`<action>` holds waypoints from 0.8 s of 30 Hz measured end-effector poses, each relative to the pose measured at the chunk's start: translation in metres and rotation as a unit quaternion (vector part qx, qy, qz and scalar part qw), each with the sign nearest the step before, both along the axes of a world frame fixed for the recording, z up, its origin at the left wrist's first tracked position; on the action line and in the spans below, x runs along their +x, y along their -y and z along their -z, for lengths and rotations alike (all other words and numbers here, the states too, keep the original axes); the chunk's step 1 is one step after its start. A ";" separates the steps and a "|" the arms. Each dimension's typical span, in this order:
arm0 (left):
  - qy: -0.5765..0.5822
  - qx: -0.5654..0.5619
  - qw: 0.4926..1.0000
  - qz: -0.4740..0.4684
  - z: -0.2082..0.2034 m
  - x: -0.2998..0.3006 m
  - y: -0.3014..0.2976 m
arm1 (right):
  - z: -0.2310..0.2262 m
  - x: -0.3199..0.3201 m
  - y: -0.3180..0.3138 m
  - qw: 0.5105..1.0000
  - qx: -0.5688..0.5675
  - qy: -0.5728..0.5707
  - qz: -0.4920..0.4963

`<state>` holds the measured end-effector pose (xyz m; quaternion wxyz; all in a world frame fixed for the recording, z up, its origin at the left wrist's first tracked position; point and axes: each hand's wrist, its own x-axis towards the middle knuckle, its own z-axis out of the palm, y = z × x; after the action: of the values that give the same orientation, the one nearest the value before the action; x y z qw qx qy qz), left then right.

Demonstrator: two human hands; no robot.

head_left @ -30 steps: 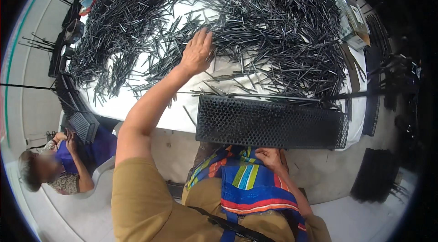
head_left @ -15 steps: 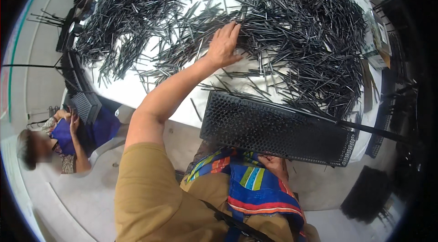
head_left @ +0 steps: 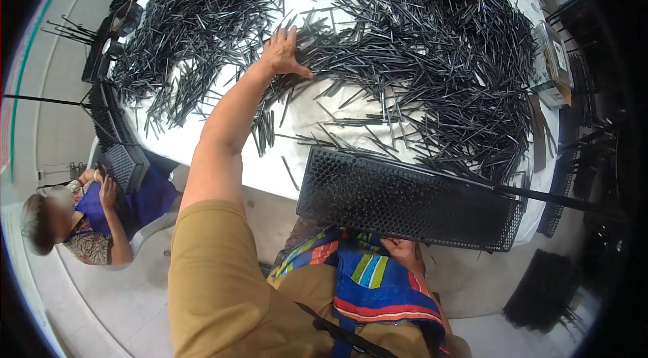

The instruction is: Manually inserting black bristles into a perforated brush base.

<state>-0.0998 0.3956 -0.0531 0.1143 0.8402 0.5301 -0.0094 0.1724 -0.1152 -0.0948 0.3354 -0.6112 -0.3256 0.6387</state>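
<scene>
My left hand (head_left: pixel 282 54) reaches over the table with its fingers spread. Its palm is down on a heap of thin black sticks (head_left: pixel 378 54), and nothing is gripped in it. Close to my body, a long black perforated tray (head_left: pixel 412 199) with rows of small round holes lies tilted at the table's near edge, over my lap. My right hand (head_left: pixel 403 250) is low at the tray's near side; the tray hides its fingers, so its hold cannot be made out.
Thick piles of sticks ring the white tabletop (head_left: pixel 256 172). A clear box (head_left: pixel 550 64) stands at the right edge. A thin black bar (head_left: pixel 560 197) crosses at the right. On the left, a seated person (head_left: pixel 94 216) handles a smaller perforated tray (head_left: pixel 127 167).
My left hand has moved left across the sticks, fingers now more spread. Some sticks have shifted to the left of the bare patch. My right hand remains by the tray.
</scene>
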 end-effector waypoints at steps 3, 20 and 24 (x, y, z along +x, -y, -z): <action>0.048 0.060 0.995 0.067 0.003 0.000 0.019 | -0.020 0.001 -0.012 0.999 -0.025 0.038 -0.029; -0.036 0.004 0.999 0.006 -0.012 0.036 0.076 | -0.019 -0.002 -0.016 0.997 0.034 0.061 -0.019; -0.060 0.062 0.993 -0.085 -0.001 0.061 0.087 | 0.007 -0.005 -0.008 0.994 0.070 0.079 0.002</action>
<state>-0.0390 0.3088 -0.0516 0.0303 0.7954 0.6051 -0.0174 0.1669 -0.1073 -0.1014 0.3519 -0.6359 -0.3936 0.5630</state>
